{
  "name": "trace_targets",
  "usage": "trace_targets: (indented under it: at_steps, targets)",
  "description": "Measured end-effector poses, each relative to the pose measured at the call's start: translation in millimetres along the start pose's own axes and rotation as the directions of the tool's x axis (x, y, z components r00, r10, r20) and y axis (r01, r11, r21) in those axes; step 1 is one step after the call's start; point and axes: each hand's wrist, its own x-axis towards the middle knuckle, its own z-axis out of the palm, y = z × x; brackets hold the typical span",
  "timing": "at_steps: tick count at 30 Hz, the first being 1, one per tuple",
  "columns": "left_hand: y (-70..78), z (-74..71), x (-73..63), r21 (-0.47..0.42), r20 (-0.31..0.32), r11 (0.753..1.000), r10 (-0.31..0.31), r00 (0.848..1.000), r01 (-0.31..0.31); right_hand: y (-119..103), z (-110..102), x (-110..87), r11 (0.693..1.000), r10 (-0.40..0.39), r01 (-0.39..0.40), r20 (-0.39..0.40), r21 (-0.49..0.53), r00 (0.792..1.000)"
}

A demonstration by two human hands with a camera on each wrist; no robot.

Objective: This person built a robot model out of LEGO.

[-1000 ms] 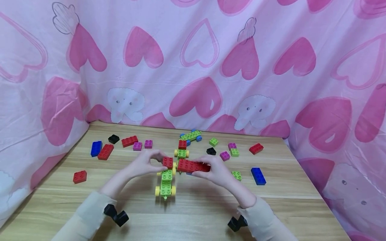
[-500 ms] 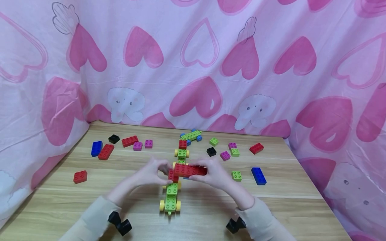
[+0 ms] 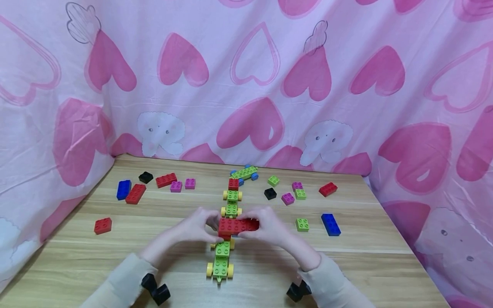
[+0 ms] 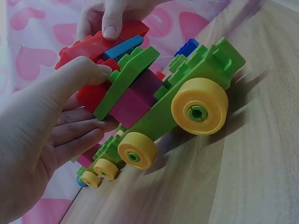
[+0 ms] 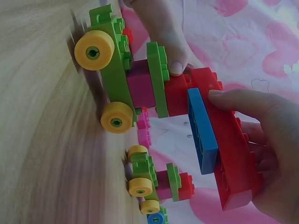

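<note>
In the head view my left hand (image 3: 195,226) grips a small red brick (image 5: 176,95) on top of a wheeled toy wagon. The wagon is a green base (image 3: 221,264) with yellow wheels (image 4: 200,106); on it stand a purple brick (image 4: 135,99) and a green plate (image 4: 127,83). My right hand (image 3: 265,226) pinches a long red brick piece (image 5: 226,144), with a blue brick (image 5: 203,133) attached under it. In the right wrist view this piece's near end is right at the top of the small red brick, and the rest juts out to the right.
Behind the hands a second green wagon (image 3: 232,196) with yellow wheels carries a red brick (image 3: 233,184). Farther back is a green base with blue wheels (image 3: 245,173). Loose bricks lie either side, among them a blue one (image 3: 331,224) and a red one (image 3: 102,226). A heart-patterned curtain (image 3: 250,124) hangs behind.
Both hands have drawn closer together. The wagon has moved right and nearer to me with my left hand, while the long red piece has come left and down over the small red brick.
</note>
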Motion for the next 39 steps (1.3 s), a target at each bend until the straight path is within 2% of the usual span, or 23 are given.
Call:
trace_targets:
  at_steps: [14,24,29,33,39]
  targets:
    - [-4.7,2.4,0.8,0.004,0.005,1.0,0.029,1.0,-0.029,-0.6,2.4,0.5,1.0,-0.013,0.013,0.008,-0.028,1.0]
    - [-5.4,1.9,0.7,-0.015,0.021,1.0,0.002,1.0,-0.001,-1.5,2.5,1.8,0.999,-0.007,0.008,0.027,-0.034,1.0]
    - [-4.7,1.8,0.7,-0.01,0.018,1.0,0.009,1.0,-0.009,-4.1,0.6,2.4,0.999,-0.005,0.007,0.036,-0.032,0.999]
    - [-4.0,0.7,1.0,0.017,0.022,0.999,0.027,0.999,-0.028,-5.1,-0.2,3.4,0.999,-0.002,0.004,0.048,-0.034,0.999]
    - [0.4,-1.8,0.0,0.104,0.024,0.994,0.015,1.0,-0.017,-6.0,-1.0,4.2,0.999,0.031,-0.028,0.074,-0.037,0.997]
